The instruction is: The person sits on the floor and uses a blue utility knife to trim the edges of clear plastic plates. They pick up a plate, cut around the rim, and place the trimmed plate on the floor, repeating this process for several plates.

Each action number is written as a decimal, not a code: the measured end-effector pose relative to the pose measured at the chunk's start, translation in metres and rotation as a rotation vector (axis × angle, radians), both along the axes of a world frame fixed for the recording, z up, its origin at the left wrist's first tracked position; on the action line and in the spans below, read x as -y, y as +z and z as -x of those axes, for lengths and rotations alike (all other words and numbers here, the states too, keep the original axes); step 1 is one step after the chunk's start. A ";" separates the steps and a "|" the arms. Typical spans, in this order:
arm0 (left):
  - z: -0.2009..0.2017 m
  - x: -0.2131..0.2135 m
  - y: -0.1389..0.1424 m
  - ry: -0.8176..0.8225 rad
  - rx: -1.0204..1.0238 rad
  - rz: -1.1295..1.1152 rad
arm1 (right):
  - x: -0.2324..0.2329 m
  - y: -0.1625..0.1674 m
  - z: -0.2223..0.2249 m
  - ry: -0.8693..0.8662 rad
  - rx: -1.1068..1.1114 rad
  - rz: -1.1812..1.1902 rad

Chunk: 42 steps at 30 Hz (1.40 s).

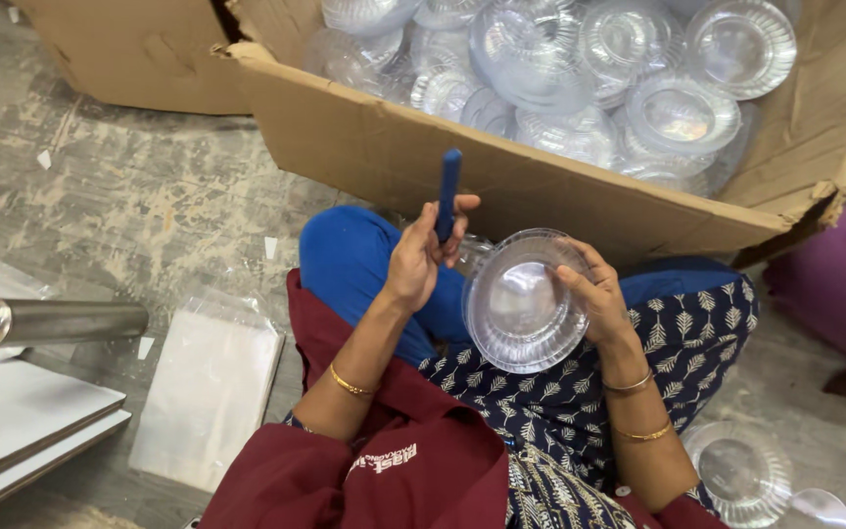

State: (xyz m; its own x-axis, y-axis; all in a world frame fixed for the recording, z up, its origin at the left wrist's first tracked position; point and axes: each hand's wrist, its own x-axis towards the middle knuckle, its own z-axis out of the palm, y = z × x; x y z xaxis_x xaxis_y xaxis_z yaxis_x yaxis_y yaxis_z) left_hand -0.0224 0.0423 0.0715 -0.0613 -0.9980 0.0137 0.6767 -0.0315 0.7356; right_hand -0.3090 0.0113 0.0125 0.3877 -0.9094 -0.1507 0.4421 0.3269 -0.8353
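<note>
Head view, left hand [418, 260] gripping blue tool [448, 193], right hand [594, 294] holding clear bowl [521, 304]

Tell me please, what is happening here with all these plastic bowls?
A seated person holds a clear plastic bowl in the right hand and a slim blue tool upright in the left hand. A big cardboard box in front of them is full of similar bowls. Flat plastic bags lie on the floor.

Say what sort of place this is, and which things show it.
Probably a small packing workshop: a big cardboard box full of clear plastic bowls, flat plastic bags on the bare floor.
</note>
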 end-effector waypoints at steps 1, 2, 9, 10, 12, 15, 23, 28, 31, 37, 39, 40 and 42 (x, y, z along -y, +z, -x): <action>-0.002 0.000 -0.002 -0.015 0.005 -0.007 | 0.000 -0.002 0.001 0.021 0.012 0.000; -0.003 -0.001 -0.004 -0.014 0.022 -0.036 | 0.001 -0.003 0.001 0.035 -0.008 0.014; -0.008 -0.006 -0.020 0.034 -0.018 -0.115 | 0.001 -0.005 0.001 0.130 -0.088 0.081; -0.010 -0.009 -0.021 0.029 -0.020 -0.125 | 0.001 -0.005 0.001 0.146 -0.071 0.089; -0.015 -0.016 -0.024 -0.010 0.035 -0.119 | 0.001 -0.006 0.002 0.172 -0.004 0.039; -0.019 -0.023 -0.028 0.030 0.126 -0.059 | 0.002 -0.008 0.003 0.170 0.058 0.001; -0.024 -0.030 -0.037 0.199 0.159 -0.022 | 0.004 -0.016 0.004 0.195 0.146 0.001; -0.019 -0.028 -0.033 0.190 0.146 -0.055 | 0.005 -0.021 0.006 0.220 0.093 -0.017; -0.016 -0.027 -0.028 0.180 0.178 -0.042 | 0.006 -0.021 0.005 0.211 0.021 -0.006; -0.013 -0.027 -0.016 0.084 0.166 0.054 | 0.005 -0.015 0.004 0.275 0.018 -0.007; -0.012 -0.027 -0.014 0.033 0.161 0.081 | 0.004 -0.012 0.003 0.280 -0.002 0.011; -0.011 -0.027 -0.013 0.008 0.159 0.095 | 0.003 -0.011 0.003 0.283 -0.013 0.020; -0.010 -0.026 -0.014 0.026 0.172 0.049 | 0.003 -0.010 0.002 0.277 0.017 0.014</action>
